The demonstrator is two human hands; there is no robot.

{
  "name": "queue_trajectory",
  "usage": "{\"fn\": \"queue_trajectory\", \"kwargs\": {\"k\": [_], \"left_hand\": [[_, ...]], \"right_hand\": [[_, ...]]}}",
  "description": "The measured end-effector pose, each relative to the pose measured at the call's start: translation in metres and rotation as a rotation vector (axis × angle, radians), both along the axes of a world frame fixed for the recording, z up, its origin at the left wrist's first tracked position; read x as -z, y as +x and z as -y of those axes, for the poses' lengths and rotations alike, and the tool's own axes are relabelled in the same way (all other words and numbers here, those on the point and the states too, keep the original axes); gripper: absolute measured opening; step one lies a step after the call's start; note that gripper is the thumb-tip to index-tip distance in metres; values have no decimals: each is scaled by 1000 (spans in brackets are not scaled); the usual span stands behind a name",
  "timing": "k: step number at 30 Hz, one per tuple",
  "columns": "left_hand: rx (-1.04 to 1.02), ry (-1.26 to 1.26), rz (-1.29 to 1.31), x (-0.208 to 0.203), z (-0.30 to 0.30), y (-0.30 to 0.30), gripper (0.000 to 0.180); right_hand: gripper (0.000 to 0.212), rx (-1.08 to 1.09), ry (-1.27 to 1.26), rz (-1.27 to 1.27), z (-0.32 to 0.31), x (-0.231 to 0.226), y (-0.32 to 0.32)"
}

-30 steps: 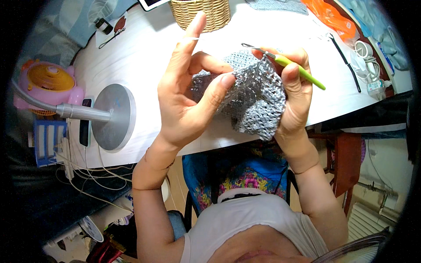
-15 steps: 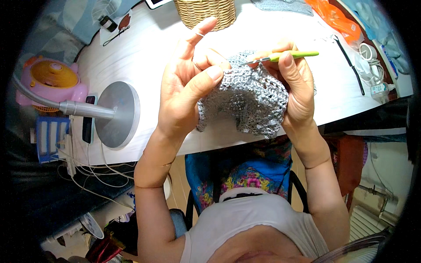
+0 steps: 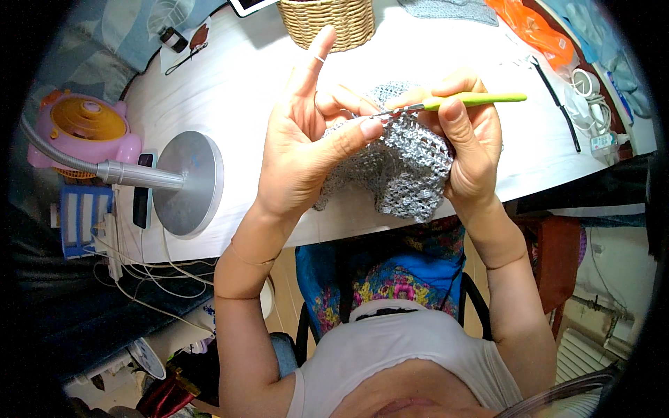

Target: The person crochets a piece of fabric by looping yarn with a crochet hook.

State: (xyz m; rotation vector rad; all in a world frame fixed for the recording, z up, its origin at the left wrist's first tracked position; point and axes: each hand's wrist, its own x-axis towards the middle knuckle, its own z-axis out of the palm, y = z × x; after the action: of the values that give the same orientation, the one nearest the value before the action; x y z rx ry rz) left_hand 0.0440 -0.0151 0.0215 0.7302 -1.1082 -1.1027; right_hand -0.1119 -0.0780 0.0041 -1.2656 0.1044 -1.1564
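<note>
My right hand (image 3: 470,139) is closed around a crochet hook (image 3: 481,99) with a lime-green handle. Its metal shaft points left, and the tip meets the upper edge of a grey crocheted piece (image 3: 411,167). Thumb and fingers of my left hand (image 3: 296,150) pinch that edge close to the hook's tip, while the index finger stands raised with a light loop around it, perhaps yarn. The openwork fabric hangs between both hands over the near table edge. Part of the fabric lies against my right palm. The exact stitch at the hook's tip is too small to make out.
A wicker basket (image 3: 327,24) stands at the back of the white table (image 3: 244,83). Left are a round grey lamp base (image 3: 188,182), a phone (image 3: 142,191) and a pink-and-yellow device (image 3: 87,129). An orange bag (image 3: 536,35), a black stick-like item (image 3: 555,104) and cables lie right.
The hook has slid a little to the right and slightly down, with more of its shaft lying across the edge. My left thumb has shifted right, toward the hook.
</note>
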Motion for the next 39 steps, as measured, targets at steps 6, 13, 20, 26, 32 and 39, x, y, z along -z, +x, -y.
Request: {"fn": "queue_trajectory", "kwargs": {"k": [6,13,20,26,32,39], "left_hand": [[25,-3,-48,2,0,3,75],[-12,-28,-17,5,-1,5,71],[21,-3,-99,4,0,0,71],[228,238,-300,2,-4,-1,80],[75,79,-196,1,-5,-1,78],[-228,-194,184,2,-6,-8,74]], "right_hand": [[18,63,-66,-45,1,3,-3],[21,144,-263,-145,4,3,-6],[22,374,-630,-86,0,3,-1],[22,473,-866,-64,-6,1,4],[22,713,-1072,-123,-1,7,11],[22,523,-723,-125,-12,6,6]]}}
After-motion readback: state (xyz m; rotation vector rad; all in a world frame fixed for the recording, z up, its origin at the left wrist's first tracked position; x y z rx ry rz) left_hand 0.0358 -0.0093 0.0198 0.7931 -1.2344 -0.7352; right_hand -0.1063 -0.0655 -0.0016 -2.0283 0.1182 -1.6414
